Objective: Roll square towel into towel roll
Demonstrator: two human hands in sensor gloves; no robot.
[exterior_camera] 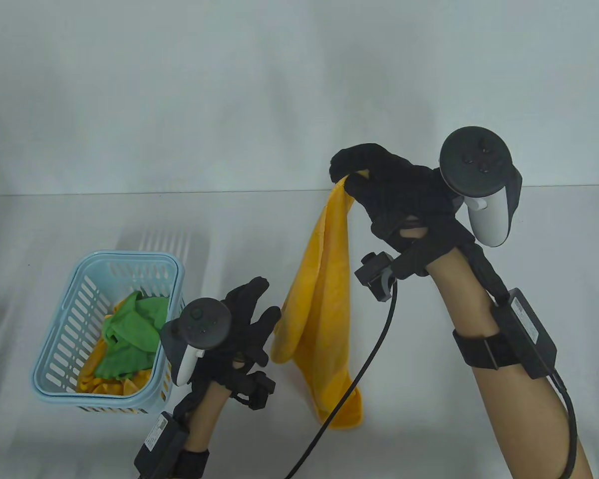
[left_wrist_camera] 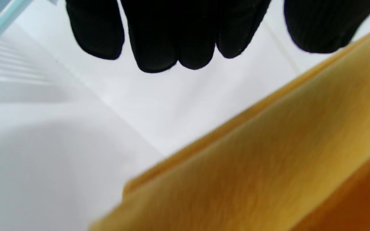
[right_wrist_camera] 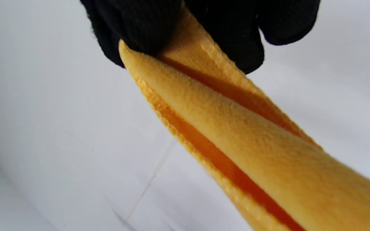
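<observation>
Towel [exterior_camera: 324, 299] yellow, hanging in folds

I can read no text, brand, number or sign in any of my three views. The small black box [exterior_camera: 531, 327] strapped to the right forearm carries a pale label, and the matching box [exterior_camera: 157, 439] on the left forearm carries one too, but the print on both is too small and blurred for me to make out. The two wrist views show me no lettering at all.
</observation>
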